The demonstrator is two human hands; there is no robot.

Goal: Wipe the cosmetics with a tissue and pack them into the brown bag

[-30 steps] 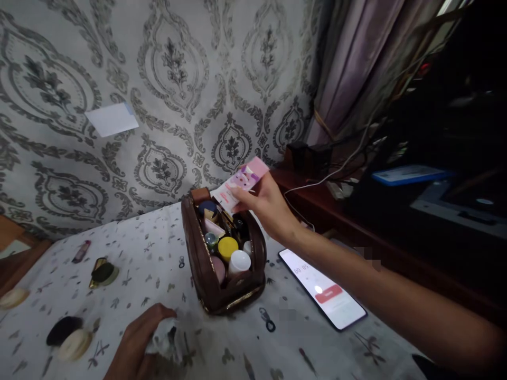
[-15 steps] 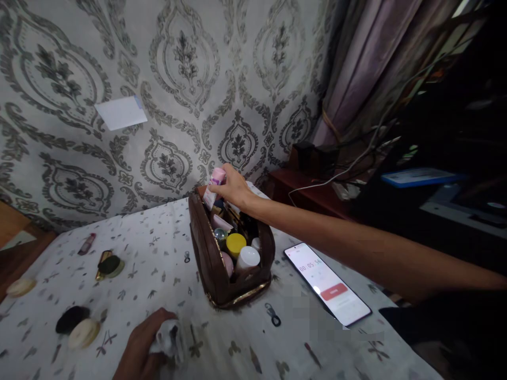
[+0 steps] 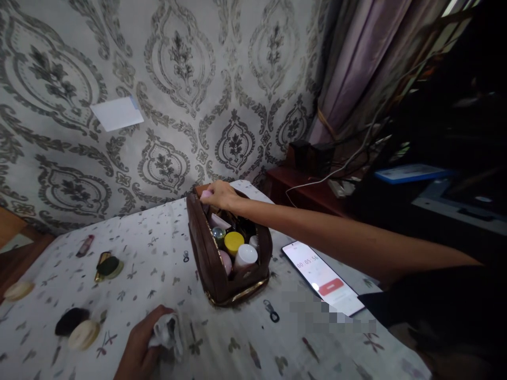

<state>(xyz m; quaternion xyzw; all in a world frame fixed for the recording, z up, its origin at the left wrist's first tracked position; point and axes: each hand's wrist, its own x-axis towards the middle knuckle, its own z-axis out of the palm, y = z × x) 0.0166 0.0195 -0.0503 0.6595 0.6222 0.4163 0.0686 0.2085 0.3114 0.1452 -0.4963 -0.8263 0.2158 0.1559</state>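
A brown zip bag (image 3: 204, 253) stands open on the patterned cloth, holding a yellow-lidded jar (image 3: 234, 243), a white-lidded jar (image 3: 247, 255) and other cosmetics. My right hand (image 3: 222, 195) is at the far end of the bag, its fingers closed on a pink-capped tube (image 3: 206, 195); the tube's lower part is hidden inside the bag. At the near edge my left hand (image 3: 143, 338) grips a crumpled white cloth (image 3: 168, 335), resting low over the table, left of the bag.
Right of the bag lies a phone (image 3: 322, 277) showing a timer. On the left are a small pink tube (image 3: 84, 246), a dark-lidded jar (image 3: 110, 267), a black round item (image 3: 72, 321) and cream round pieces (image 3: 84, 334). A patterned wall (image 3: 166, 95) rises behind.
My right hand has moved down into the far end of the bag with the pink-capped tube. My left hand still holds the cloth, nearly unmoved. The view has shifted slightly.
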